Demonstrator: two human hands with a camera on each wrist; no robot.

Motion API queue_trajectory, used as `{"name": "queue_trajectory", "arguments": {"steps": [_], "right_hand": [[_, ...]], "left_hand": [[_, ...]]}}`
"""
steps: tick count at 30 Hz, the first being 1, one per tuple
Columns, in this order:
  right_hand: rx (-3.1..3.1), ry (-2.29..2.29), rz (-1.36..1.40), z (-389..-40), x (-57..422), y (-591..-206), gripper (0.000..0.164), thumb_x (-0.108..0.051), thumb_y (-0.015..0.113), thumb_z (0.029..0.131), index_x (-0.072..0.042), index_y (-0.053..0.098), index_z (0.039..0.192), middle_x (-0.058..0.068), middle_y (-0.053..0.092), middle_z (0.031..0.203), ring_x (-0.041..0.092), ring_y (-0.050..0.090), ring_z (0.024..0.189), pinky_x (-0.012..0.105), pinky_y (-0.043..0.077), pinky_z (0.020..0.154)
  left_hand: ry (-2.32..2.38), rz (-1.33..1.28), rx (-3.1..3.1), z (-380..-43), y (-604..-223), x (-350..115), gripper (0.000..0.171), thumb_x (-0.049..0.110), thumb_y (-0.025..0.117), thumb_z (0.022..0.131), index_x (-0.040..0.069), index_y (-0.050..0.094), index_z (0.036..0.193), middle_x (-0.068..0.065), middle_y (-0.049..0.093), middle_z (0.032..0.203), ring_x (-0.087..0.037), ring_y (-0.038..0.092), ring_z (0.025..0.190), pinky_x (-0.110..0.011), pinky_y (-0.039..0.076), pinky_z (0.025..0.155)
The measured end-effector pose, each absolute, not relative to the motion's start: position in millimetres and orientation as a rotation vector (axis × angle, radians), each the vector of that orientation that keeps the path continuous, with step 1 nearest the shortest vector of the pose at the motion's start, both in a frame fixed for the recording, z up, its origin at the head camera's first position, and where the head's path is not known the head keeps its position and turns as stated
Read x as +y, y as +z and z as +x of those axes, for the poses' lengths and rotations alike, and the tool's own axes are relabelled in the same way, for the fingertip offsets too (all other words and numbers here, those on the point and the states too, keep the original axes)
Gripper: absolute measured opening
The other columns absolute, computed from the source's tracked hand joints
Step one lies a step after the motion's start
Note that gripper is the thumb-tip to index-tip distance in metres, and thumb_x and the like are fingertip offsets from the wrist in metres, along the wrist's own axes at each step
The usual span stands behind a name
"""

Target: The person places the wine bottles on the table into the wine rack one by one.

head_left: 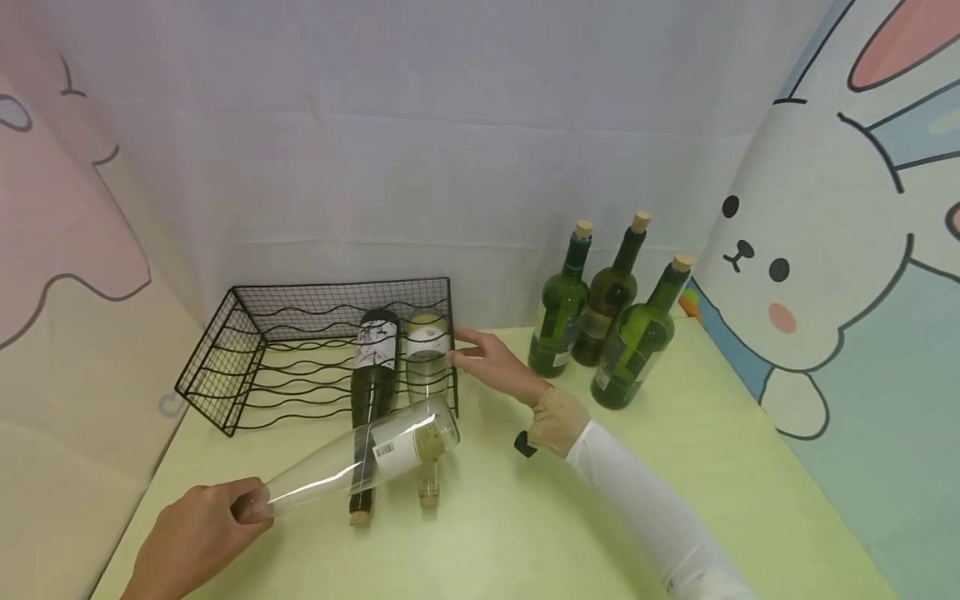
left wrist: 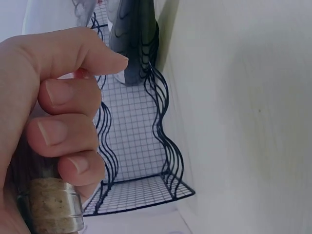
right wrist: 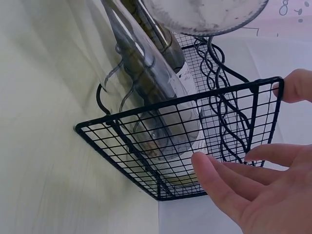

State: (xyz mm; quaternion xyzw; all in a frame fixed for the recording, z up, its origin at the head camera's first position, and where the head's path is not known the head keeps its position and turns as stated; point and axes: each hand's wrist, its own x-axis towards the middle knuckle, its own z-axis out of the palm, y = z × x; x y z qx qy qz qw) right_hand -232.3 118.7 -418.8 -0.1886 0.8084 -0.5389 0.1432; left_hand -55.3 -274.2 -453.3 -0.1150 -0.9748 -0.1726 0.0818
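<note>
My left hand [head_left: 198,529] grips a clear glass bottle [head_left: 322,473] by its neck, and the cork [left wrist: 56,204] shows below the curled fingers in the left wrist view. The bottle is tilted, its base to the right, in front of a black wire rack [head_left: 341,286]. In the rack lie a dark bottle [head_left: 375,354] and another clear bottle [head_left: 427,340], corked necks toward me. My right hand [head_left: 498,362] is at the rack's right end, fingers spread and mostly straight; a fingertip [right wrist: 287,87] touches the mesh frame's corner.
Right of the rack stand three corked green bottles: one at left [head_left: 558,321], one at the back [head_left: 609,296], one in front [head_left: 637,350]. All rest on a pale green table [head_left: 525,533]. A white curtain [head_left: 450,167] hangs behind.
</note>
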Motion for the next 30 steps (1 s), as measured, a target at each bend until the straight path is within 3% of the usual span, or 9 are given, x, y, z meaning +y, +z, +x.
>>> {"name": "queue_trajectory", "arguments": {"steps": [14, 21, 30], "right_hand": [[2.347, -1.546, -0.553, -230.5, 120.6, -419.4, 0.069, -0.039, 0.054, 0.102, -0.008, 0.028, 0.158, 0.003, 0.029, 0.158, 0.023, 0.045, 0.134, 0.032, 0.045, 0.095], [2.314, -1.587, -0.553, -230.8, 123.1, -422.6, 0.069, -0.038, 0.056, 0.102, -0.008, 0.028, 0.158, 0.005, 0.027, 0.159, 0.025, 0.044, 0.133, 0.032, 0.045, 0.095], [2.312, -1.611, -0.544, -230.4, 124.6, -423.5, 0.070, -0.038, 0.057, 0.102, -0.006, 0.029, 0.157, 0.008, 0.028, 0.158, 0.025, 0.049, 0.129, 0.033, 0.046, 0.094]], "left_hand": [[-0.516, -0.214, -2.956, -47.3, -462.4, -301.4, 0.039, 0.021, 0.075, 0.077, 0.035, 0.040, 0.067, 0.017, 0.026, 0.059, 0.001, 0.024, 0.054, -0.023, 0.021, 0.051], [-0.490, -0.132, -3.060, -40.8, -460.6, -313.9, 0.029, 0.030, 0.076, 0.079, 0.035, 0.049, 0.072, 0.015, 0.044, 0.064, -0.004, 0.035, 0.057, -0.028, 0.028, 0.051], [-0.495, 0.038, -3.250, -37.2, -457.9, -328.1, 0.021, 0.036, 0.071, 0.084, 0.030, 0.052, 0.075, 0.012, 0.050, 0.068, -0.007, 0.040, 0.060, -0.031, 0.029, 0.052]]}}
